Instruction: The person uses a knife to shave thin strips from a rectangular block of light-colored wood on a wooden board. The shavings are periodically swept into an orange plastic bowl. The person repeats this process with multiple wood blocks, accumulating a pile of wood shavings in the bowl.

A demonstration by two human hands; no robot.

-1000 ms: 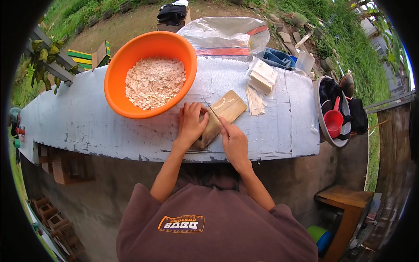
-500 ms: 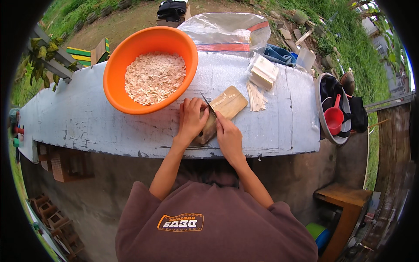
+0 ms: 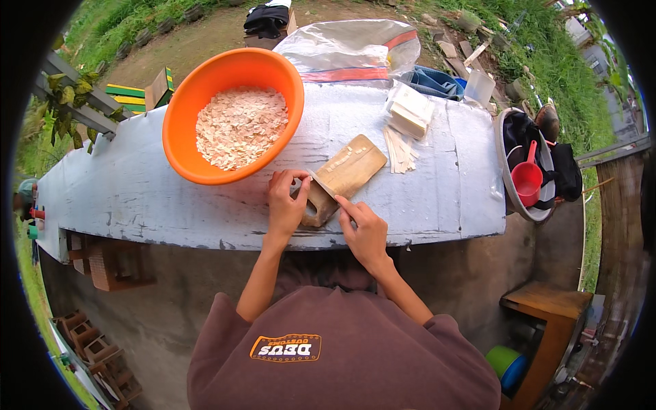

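Observation:
My right hand (image 3: 364, 231) grips a knife (image 3: 321, 184), its blade slanting up and left across the near part of a wooden cutting board (image 3: 359, 171). My left hand (image 3: 285, 208) is at the board's left edge, its fingers curled and their tips close to the blade's tip. What those fingers hold, if anything, is too small to make out. Small pale cut pieces (image 3: 347, 157) lie in a row along the board's far left side. To the right of the board lies a bunch of thin pale strips (image 3: 400, 150).
A large orange basin (image 3: 179, 140) holding many pale flakes (image 3: 240, 128) stands at the left. Behind the strips is a clear plastic pack of pale strips (image 3: 411, 113). A plastic sack (image 3: 348, 48) lies at the far edge. A grey tub (image 3: 509, 181) with a red dipper (image 3: 527, 183) is at the right.
My left hand has shifted a little left and down, and the knife now lies lower on the board, its blade turned flatter. My right hand has moved slightly right and down.

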